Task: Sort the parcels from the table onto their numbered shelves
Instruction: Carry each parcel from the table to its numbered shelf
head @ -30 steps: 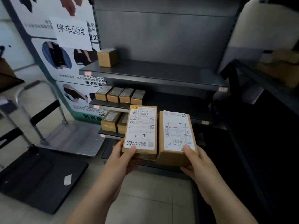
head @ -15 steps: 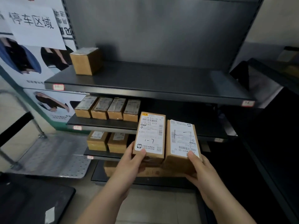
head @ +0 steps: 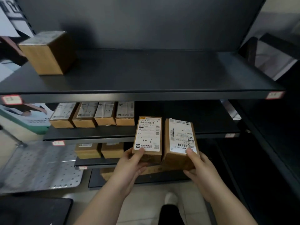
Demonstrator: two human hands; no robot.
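- I held two brown parcels side by side, touching, in front of the second shelf (head: 211,127), near the middle of its front edge.
- The left parcel (head: 148,135) had a white label with "1-7" written by hand; my left hand (head: 129,166) gripped its near end, thumb on the label, fingers closed under it.
- The right parcel (head: 180,140) also showed a handwritten "1-7"; my right hand (head: 199,169) gripped its near end, thumb on top, fingers wrapped below.
- On the left part of the second shelf stood a row of four parcels (head: 92,114), close together; two of them showed "1-7".
- One cube-shaped box (head: 47,52) stood at the left end of the top shelf (head: 146,75).
- Two more parcels (head: 99,150) lay on the third shelf (head: 95,162), at its left side.
- A red-framed tag (head: 58,143) was on the front edge of the second shelf, at its left corner.
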